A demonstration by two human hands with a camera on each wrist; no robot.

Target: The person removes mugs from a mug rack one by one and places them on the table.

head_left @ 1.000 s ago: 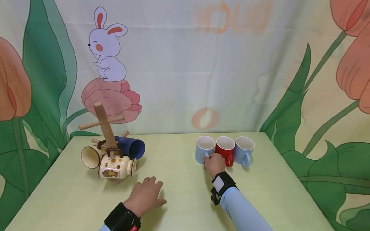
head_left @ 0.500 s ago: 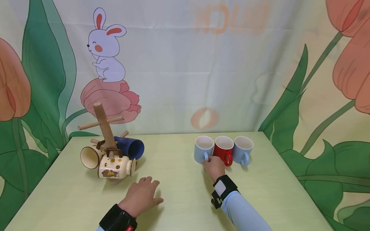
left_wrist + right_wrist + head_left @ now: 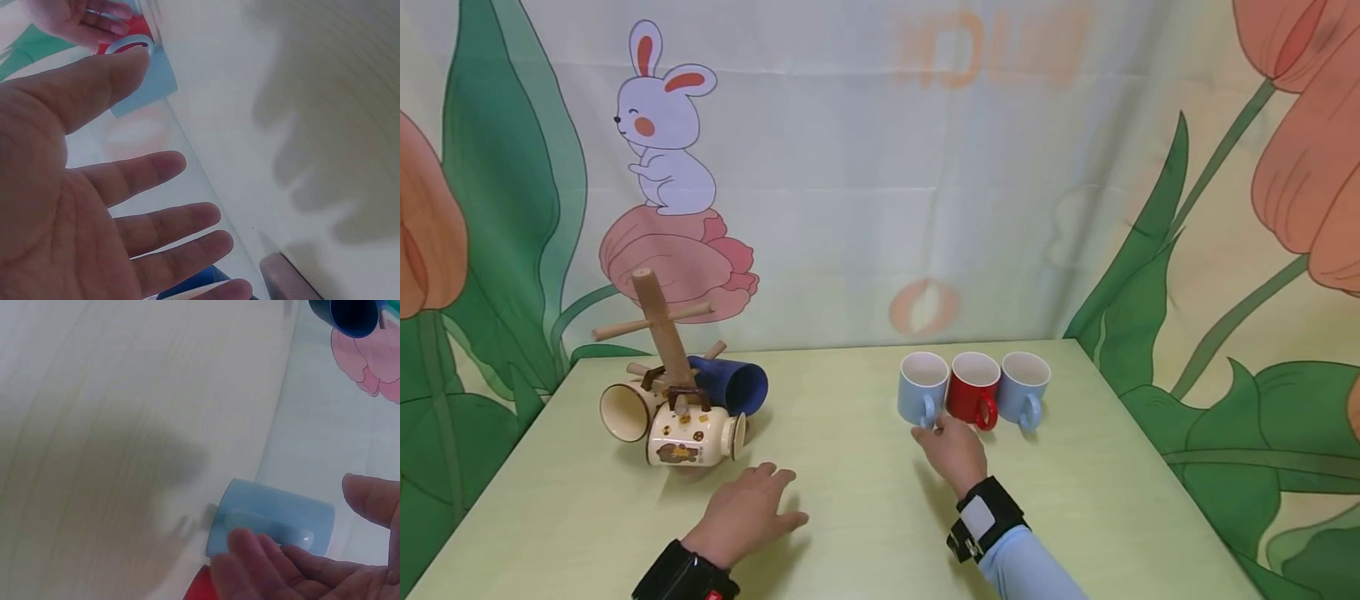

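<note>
The loose-fingered right hand (image 3: 957, 454) (left hand (image 3: 742, 515) splayed) could topple the leftmost light-blue cylindrical ceramic-looking mug (image 3: 919, 388), catching its handle (image 3: 929, 408).

The left hand (image 3: 745, 510) and right hand (image 3: 955, 454) were left bare. A black band (image 3: 683, 575) was wrapped round the left wrist, marked with a red spot (image 3: 712, 595). The right wrist was wrapped in another black band (image 3: 1002, 510), with a pale patch (image 3: 978, 517) and a dark lump (image 3: 962, 541). Next to it, a light blue sleeve (image 3: 1030, 567) was worn.
</note>
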